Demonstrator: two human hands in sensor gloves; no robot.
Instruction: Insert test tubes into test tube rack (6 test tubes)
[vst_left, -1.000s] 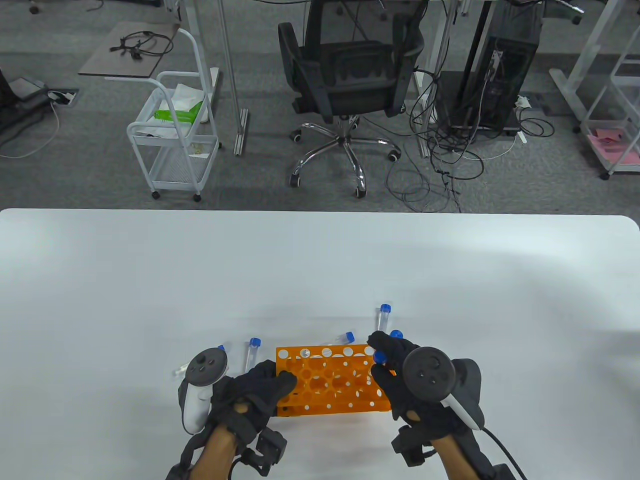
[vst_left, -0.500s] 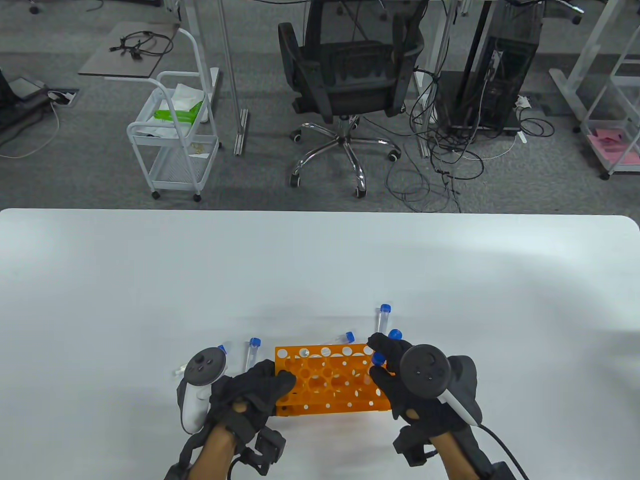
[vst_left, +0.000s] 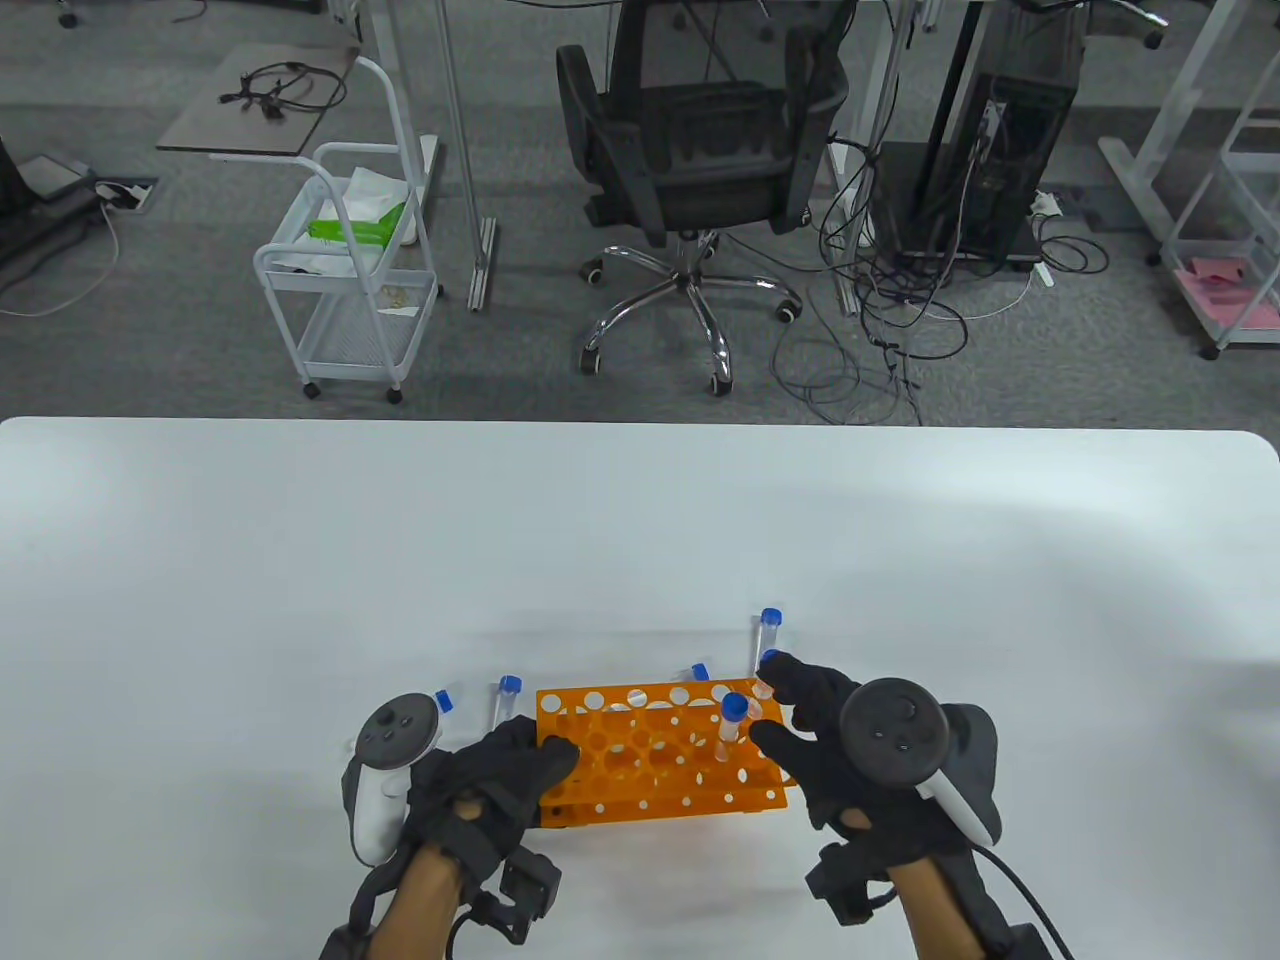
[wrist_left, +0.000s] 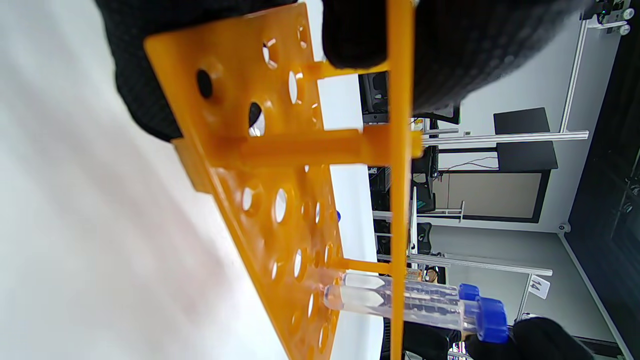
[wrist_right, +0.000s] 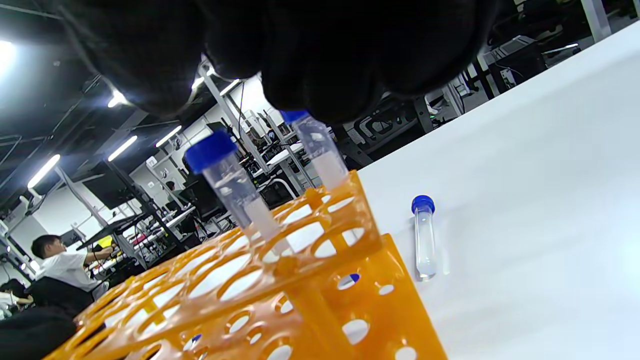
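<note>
The orange test tube rack (vst_left: 650, 750) stands near the table's front edge. My left hand (vst_left: 540, 757) grips its left end; the left wrist view shows my fingers (wrist_left: 350, 35) around the rack's top plate (wrist_left: 400, 165). One blue-capped tube (vst_left: 733, 722) stands free in a hole at the rack's right end. My right hand (vst_left: 772, 700) holds the cap of a second tube (wrist_right: 320, 155) set in the far right corner hole, next to the free tube (wrist_right: 235, 185). Both tubes show in the left wrist view (wrist_left: 410, 305).
Loose blue-capped tubes lie on the white table (vst_left: 640, 540): one just beyond my right hand (vst_left: 765, 632), one behind the rack (vst_left: 697, 672), one left of the rack (vst_left: 503, 702) and one by the left tracker (vst_left: 443, 700). An office chair stands beyond the table.
My right hand has let go of one tube, which now stands free in the rack, and has shifted right onto the second tube. The rack has moved slightly left with my left hand.
</note>
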